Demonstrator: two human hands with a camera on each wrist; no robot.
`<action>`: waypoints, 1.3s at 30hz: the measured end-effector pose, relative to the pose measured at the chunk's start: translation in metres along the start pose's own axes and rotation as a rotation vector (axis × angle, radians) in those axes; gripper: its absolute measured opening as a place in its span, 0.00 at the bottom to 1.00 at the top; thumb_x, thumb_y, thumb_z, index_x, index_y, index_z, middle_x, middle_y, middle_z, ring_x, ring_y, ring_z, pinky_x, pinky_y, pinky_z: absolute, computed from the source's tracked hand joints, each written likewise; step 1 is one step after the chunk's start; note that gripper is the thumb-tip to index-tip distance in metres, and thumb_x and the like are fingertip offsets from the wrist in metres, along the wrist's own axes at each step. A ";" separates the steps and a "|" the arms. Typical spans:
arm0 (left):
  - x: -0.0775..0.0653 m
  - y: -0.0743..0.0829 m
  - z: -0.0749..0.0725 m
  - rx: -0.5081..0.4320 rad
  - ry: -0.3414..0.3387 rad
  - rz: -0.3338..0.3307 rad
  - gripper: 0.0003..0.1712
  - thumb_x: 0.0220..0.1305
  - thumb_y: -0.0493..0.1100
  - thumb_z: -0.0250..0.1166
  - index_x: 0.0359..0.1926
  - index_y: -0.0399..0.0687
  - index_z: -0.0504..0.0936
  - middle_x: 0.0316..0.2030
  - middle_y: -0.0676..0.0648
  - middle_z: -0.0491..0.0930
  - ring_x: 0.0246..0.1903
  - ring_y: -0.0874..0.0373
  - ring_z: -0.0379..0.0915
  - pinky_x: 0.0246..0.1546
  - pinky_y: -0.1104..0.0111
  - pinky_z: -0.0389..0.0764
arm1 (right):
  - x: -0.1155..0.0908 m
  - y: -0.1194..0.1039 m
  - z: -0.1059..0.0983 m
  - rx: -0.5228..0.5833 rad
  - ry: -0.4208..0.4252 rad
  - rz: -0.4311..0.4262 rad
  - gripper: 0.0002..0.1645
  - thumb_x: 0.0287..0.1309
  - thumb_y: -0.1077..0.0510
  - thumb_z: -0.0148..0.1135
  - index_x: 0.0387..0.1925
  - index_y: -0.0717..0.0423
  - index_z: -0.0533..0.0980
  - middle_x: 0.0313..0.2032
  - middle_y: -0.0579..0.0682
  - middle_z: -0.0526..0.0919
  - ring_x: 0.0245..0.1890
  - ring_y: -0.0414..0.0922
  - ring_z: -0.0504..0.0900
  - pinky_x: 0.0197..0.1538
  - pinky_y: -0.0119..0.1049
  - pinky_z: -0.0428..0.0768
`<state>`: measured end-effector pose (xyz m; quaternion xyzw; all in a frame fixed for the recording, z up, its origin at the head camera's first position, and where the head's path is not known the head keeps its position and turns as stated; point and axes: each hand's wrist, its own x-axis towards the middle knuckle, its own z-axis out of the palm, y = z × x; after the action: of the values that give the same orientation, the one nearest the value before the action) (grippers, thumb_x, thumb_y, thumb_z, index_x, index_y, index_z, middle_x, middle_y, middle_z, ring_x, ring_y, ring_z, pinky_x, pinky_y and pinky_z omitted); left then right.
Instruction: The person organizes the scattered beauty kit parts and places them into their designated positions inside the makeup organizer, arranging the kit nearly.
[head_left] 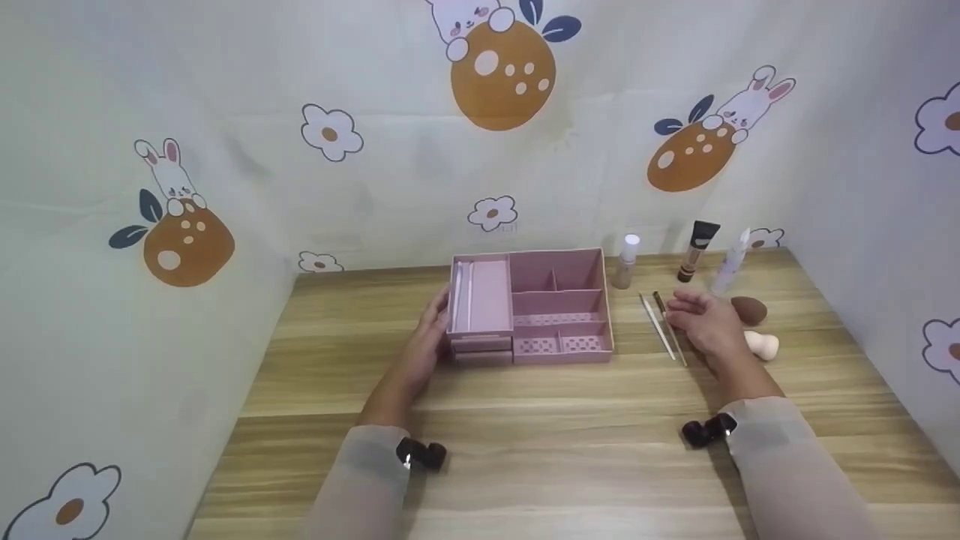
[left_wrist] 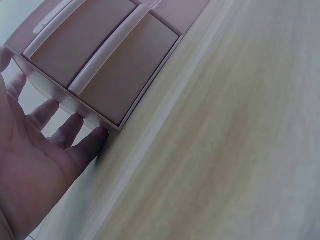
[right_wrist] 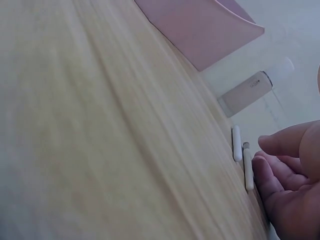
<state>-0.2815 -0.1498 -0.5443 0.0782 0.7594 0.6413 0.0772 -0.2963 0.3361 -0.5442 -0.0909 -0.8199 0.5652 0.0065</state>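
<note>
My left hand point(head_left: 429, 326) rests on the left side of a pink desktop organizer point(head_left: 484, 300); in the left wrist view its fingertips point(left_wrist: 75, 127) touch the side wall beside two drawers point(left_wrist: 125, 60). On the table to the right lie a slim white stick point(head_left: 658, 327) and a slim brush point(head_left: 679, 346) with a dark upper end, side by side. My right hand point(head_left: 705, 322) is right beside the brush, its fingers bent and the thumb apart from them. Nothing shows between thumb and fingers in the right wrist view.
Behind stand a white-capped bottle point(head_left: 626, 262), a black-capped tube point(head_left: 697, 251) and a white pointed bottle point(head_left: 731, 262). A brown makeup sponge point(head_left: 750, 310) and a cream sponge point(head_left: 763, 345) lie right of my right hand. Two thin sticks point(head_left: 470, 296) lie in the organizer's left top tray. Patterned cloth encloses the table.
</note>
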 end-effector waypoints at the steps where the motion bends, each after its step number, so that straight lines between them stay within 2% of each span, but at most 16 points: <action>1: 0.000 0.000 0.000 -0.001 -0.001 0.004 0.31 0.82 0.68 0.44 0.81 0.91 0.54 0.86 0.62 0.50 0.87 0.49 0.39 0.85 0.38 0.40 | 0.000 0.000 0.000 -0.015 -0.008 0.002 0.36 0.68 0.63 0.70 0.73 0.70 0.70 0.66 0.69 0.81 0.42 0.23 0.84 0.47 0.17 0.83; 10: 0.000 0.002 -0.001 0.031 0.014 -0.009 0.28 0.81 0.71 0.44 0.78 0.99 0.54 0.85 0.66 0.52 0.87 0.50 0.40 0.84 0.36 0.39 | 0.000 -0.004 -0.002 -0.092 -0.027 0.013 0.38 0.66 0.63 0.72 0.73 0.68 0.71 0.68 0.69 0.80 0.41 0.22 0.82 0.47 0.15 0.81; 14: -0.001 0.003 -0.001 0.020 0.008 0.000 0.28 0.82 0.69 0.44 0.79 0.96 0.55 0.85 0.64 0.52 0.87 0.50 0.38 0.86 0.39 0.38 | -0.001 -0.005 -0.001 -0.079 -0.031 0.021 0.38 0.64 0.64 0.73 0.73 0.69 0.71 0.68 0.70 0.79 0.41 0.23 0.83 0.47 0.16 0.82; 18: 0.000 0.003 -0.001 0.016 0.001 0.002 0.29 0.83 0.68 0.44 0.79 0.95 0.54 0.86 0.63 0.50 0.87 0.50 0.38 0.85 0.38 0.38 | -0.003 -0.006 -0.001 -0.135 -0.021 0.034 0.38 0.62 0.62 0.75 0.71 0.67 0.74 0.67 0.68 0.81 0.41 0.24 0.82 0.46 0.15 0.80; 22: 0.002 0.003 0.000 0.021 -0.002 0.026 0.29 0.84 0.66 0.43 0.80 0.93 0.54 0.86 0.60 0.50 0.87 0.49 0.39 0.85 0.38 0.39 | -0.004 -0.008 -0.001 -0.197 -0.033 0.042 0.38 0.62 0.60 0.75 0.71 0.66 0.74 0.67 0.66 0.82 0.52 0.38 0.86 0.45 0.14 0.78; 25: 0.003 0.002 0.000 0.017 0.002 0.036 0.29 0.84 0.65 0.44 0.80 0.91 0.55 0.86 0.59 0.51 0.87 0.49 0.39 0.85 0.38 0.39 | -0.004 -0.010 -0.001 -0.218 -0.051 0.041 0.39 0.61 0.60 0.75 0.72 0.67 0.73 0.68 0.67 0.81 0.62 0.51 0.84 0.45 0.14 0.77; 29: 0.004 0.002 0.000 0.005 0.008 0.027 0.29 0.84 0.66 0.44 0.80 0.92 0.56 0.86 0.61 0.51 0.87 0.49 0.39 0.85 0.38 0.39 | -0.004 -0.010 -0.001 -0.260 -0.060 0.025 0.40 0.60 0.60 0.76 0.71 0.67 0.74 0.67 0.67 0.81 0.64 0.57 0.83 0.45 0.14 0.77; 32: 0.003 0.002 0.001 -0.014 0.005 0.020 0.28 0.84 0.66 0.45 0.80 0.92 0.56 0.86 0.61 0.51 0.87 0.50 0.39 0.86 0.39 0.39 | -0.005 -0.010 -0.002 -0.305 -0.043 0.008 0.37 0.61 0.58 0.75 0.70 0.66 0.76 0.65 0.65 0.84 0.60 0.52 0.86 0.45 0.15 0.77; 35: 0.003 0.002 0.001 -0.028 -0.002 0.021 0.29 0.84 0.65 0.45 0.80 0.91 0.56 0.86 0.60 0.50 0.87 0.50 0.38 0.86 0.39 0.39 | -0.006 -0.008 -0.003 -0.343 -0.014 -0.001 0.34 0.61 0.57 0.74 0.68 0.63 0.79 0.62 0.62 0.87 0.51 0.40 0.89 0.44 0.16 0.76; 39: 0.003 0.002 0.001 -0.014 -0.005 0.012 0.29 0.83 0.66 0.44 0.80 0.93 0.55 0.86 0.61 0.50 0.87 0.50 0.39 0.85 0.38 0.39 | -0.006 -0.006 -0.003 -0.334 0.013 -0.002 0.34 0.59 0.57 0.75 0.66 0.63 0.81 0.59 0.61 0.88 0.39 0.25 0.84 0.42 0.16 0.77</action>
<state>-0.2839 -0.1479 -0.5431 0.0838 0.7542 0.6469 0.0756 -0.2908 0.3355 -0.5368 -0.0935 -0.9025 0.4205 -0.0027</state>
